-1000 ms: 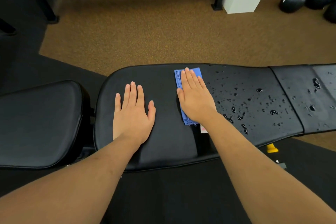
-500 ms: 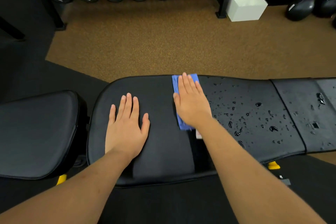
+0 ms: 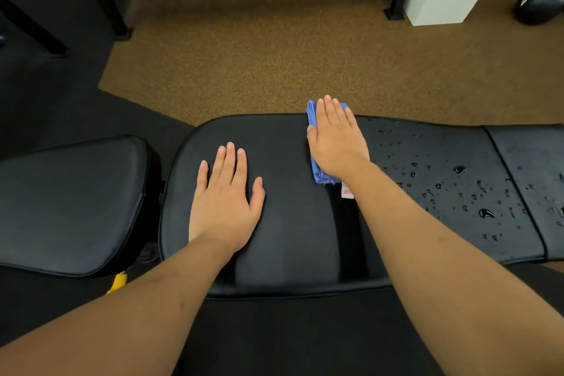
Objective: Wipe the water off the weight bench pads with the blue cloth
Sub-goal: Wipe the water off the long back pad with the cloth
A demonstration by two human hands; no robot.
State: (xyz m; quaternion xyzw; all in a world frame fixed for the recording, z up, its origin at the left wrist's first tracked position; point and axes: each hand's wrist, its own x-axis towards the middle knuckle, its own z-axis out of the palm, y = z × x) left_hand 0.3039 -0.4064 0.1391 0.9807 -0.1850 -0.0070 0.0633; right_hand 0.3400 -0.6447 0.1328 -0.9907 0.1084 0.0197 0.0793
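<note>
Cloth position: blue cloth [image 3: 320, 172] lies folded on the long back pad [image 3: 290, 192], pinned under the right hand [image 3: 337, 143]; its far end sticks past the pad's far edge, its near end shows below the wrist beside a small white tag [image 3: 347, 192].
Cloth axis: long side runs from the near edge to the far edge, across the pad's width; the narrow side faces the wet zone on the right.
Right hand grip: flat, fingers [image 3: 328, 113] straight and together, palm pressing down on the cloth, not curled around it.
Left hand grip: left hand [image 3: 225, 195] is spread open on the dry part of the pad, holding nothing, likely as a brace.
Water: droplets [image 3: 457, 169] cover the right part of the back pad and carry on onto the next pad section [image 3: 531, 180]; the seat pad [image 3: 70, 204] at left looks dry.
Risk 1: cloth overhangs the far edge, so a push further away could tip it off onto the floor.
Risk 2: flat palm with no pinch, so the fold may slip or bunch on slick vinyl during a sideways stroke.
Risk 3: a narrow leading edge may smear beads sideways and leave streaks, or push water off the edge.
Risk 4: the seam between the 2 sections could trap water if the stroke skips it.
</note>
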